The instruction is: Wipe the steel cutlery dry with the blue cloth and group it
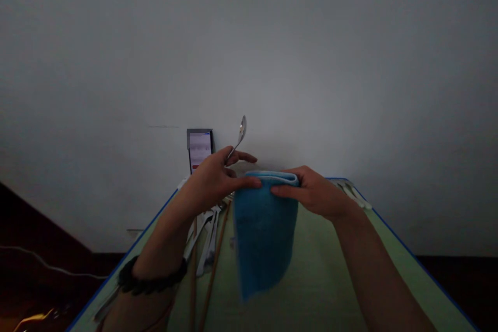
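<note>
Holding spoon (pixel 241 129) and blue cloth (pixel 266 241); phone (pixel 201 151) text blurred.

Left forearm (pixel 165 244) wears a thick black bracelet (pixel 151 282) with a bumpy, beaded or braided outline. Nearer the elbow runs a thin reddish cord (pixel 160 320), dimly lit. Right forearm (pixel 373 264) and both hands show bare.

A cloth (pixel 266 249) is held over the table (pixel 322 280) between left hand (pixel 218 179) and right hand (pixel 315 192). Above the cloth's left edge a spoon (pixel 241 130) is held. Left of the cloth, cutlery (pixel 205 251) and sticks (pixel 215 270) are laid; behind it, a phone (pixel 200 151) is stood to the left, utensils (pixel 356 197) to the right.
</note>
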The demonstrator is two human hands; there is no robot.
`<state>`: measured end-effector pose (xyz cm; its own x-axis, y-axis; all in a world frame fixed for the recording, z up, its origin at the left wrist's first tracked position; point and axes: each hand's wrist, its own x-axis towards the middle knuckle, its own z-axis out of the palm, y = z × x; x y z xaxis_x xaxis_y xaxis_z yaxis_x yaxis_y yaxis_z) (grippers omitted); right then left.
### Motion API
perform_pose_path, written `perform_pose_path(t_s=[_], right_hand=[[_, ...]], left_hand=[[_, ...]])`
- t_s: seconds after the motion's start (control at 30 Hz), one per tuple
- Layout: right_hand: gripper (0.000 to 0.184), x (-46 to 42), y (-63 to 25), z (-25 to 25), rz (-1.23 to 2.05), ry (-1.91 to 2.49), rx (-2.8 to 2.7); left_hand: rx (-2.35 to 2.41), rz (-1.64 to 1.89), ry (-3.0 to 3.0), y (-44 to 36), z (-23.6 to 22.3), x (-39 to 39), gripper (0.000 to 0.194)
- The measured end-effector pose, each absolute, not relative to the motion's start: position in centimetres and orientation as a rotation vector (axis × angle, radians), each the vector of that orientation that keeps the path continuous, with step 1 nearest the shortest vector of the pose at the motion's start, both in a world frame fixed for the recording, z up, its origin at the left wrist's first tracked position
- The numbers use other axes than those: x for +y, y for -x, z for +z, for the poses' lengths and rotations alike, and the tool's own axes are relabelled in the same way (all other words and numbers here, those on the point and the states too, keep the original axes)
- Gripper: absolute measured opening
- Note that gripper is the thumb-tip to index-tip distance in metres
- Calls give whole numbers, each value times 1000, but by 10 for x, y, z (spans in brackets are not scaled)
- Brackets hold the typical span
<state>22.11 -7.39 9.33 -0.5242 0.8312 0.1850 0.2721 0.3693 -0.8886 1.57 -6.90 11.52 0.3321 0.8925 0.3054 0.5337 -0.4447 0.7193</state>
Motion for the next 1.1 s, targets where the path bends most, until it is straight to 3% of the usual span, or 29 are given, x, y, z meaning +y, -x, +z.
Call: perform_pose_path(t_s=[0.1, 0.2, 0.4, 0.53, 0.77, 0.97, 1.03, 1.1], right_hand=[[23, -72, -226, 94, 1251, 921, -1892], [32, -72, -226, 95, 1180, 1031, -1810], [46, -63, -237, 92, 782, 1300, -1829], [49, -52, -266, 91, 371, 1458, -1443], [44, -65, -254, 104, 74, 1213, -1235], [45, -78, -206, 101, 513, 932, -1851], [49, -77, -202, 99, 536, 906, -1787], [39, -72, -202, 95, 457, 947, -1636]], left_hand=[[1226, 803, -2040, -12, 117, -71, 46], [1198, 717, -2069, -11, 119, -74, 41], [1305, 656, -2339, -15, 116, -74, 27], [1438, 498, -2410, -17, 110, -75, 31], [1353, 399, -2521, -26, 102, -73, 33], [1319, 608, -2566, -34, 101, -70, 28], [1312, 676, -2558, -36, 103, -71, 26], [1312, 732, -2543, -39, 104, -74, 28]])
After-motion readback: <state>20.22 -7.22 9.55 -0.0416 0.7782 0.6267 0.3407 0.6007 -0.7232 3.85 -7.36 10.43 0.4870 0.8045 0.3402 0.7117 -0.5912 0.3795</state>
